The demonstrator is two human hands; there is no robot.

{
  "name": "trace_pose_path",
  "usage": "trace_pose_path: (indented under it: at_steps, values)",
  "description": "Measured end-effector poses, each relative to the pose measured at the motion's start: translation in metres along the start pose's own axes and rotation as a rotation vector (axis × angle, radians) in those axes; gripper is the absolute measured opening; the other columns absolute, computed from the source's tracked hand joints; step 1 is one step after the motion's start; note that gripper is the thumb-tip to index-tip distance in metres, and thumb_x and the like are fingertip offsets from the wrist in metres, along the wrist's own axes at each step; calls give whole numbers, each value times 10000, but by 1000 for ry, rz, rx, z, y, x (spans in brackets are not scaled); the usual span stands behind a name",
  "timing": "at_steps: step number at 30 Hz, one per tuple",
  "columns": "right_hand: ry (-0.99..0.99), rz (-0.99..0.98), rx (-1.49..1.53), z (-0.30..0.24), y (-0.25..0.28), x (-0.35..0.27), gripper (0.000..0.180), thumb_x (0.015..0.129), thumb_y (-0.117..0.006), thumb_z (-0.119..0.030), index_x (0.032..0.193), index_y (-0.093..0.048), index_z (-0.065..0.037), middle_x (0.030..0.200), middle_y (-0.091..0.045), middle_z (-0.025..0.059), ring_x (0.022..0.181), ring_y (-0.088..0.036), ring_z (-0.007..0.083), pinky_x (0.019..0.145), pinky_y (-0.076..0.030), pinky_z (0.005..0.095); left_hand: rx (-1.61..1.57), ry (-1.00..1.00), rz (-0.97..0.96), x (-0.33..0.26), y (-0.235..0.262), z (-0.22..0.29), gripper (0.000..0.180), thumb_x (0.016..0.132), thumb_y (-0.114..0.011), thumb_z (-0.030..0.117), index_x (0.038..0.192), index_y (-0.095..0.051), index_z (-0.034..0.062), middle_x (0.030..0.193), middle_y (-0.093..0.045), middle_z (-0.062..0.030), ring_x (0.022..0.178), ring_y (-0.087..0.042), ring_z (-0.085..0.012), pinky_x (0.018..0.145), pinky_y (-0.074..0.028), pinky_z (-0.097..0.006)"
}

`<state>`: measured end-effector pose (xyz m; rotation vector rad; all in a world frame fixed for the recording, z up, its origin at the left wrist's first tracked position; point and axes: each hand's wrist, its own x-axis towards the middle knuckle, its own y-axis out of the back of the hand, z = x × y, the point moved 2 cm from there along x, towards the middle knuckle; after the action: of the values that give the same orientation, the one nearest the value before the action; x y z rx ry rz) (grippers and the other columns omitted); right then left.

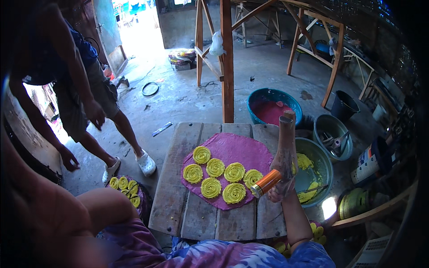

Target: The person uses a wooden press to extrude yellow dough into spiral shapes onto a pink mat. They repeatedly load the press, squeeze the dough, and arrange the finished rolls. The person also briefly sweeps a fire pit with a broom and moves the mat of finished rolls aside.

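A round, flat pink slab (248, 152) lies on the slatted wooden table (167, 201), with several yellow piped rosettes (215, 168) on its left and lower parts. My right hand (278, 194) is closed around a translucent, piping-bag-like pouch (286, 154) that stands up above the fist. From it an orange cylindrical nozzle (267, 182) points left and down, its end close to the rightmost rosette (253, 177). At the lower left a blurred bare arm or leg of mine shows; my left hand is not visible.
Right of the table stand a teal tub (254, 107) with pink mix, a basin (328, 172) with yellow paste, a tub of utensils (342, 154) and a black bucket (345, 105). A wooden post (227, 67) rises behind. Another person (85, 85) stands left, near decorated pieces (127, 187).
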<state>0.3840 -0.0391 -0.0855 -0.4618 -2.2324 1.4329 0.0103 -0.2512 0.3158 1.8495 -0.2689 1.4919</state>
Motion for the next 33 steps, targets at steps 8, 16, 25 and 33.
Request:
trace_pose_path:
  at_steps: [8,16,25,33]
  values:
    - [-5,41,-23,0,-7,-7,892,764,-347,-852,1053,-566,-37,718,-584,116,425,-471,182,396,-354,307,-23,22,22,-8,-4,-7,269,888,-621,299,995,-627,53,1056,-645,-144,1033,-579,-291,877,-439,-430]
    - [-66,92,-45,-2,3,-5,889,760,-359,-850,1064,-562,-40,716,-581,115,431,-468,181,401,-351,308,53,-8,30,-12,1,-15,288,880,-633,314,1005,-625,55,1061,-641,-144,1040,-574,-290,890,-432,-433]
    - [-110,74,-80,5,9,-6,885,756,-372,-847,1076,-559,-43,713,-578,114,437,-464,180,407,-348,310,69,26,36,-14,-7,-30,310,871,-645,330,1015,-623,56,1068,-636,-142,1048,-569,-290,904,-423,-435]
    - [-34,29,-54,8,7,-17,883,752,-383,-844,1086,-556,-45,710,-576,113,443,-461,179,413,-345,311,21,15,60,-15,-19,-30,331,864,-657,345,1025,-622,57,1074,-632,-142,1055,-564,-289,917,-416,-437]
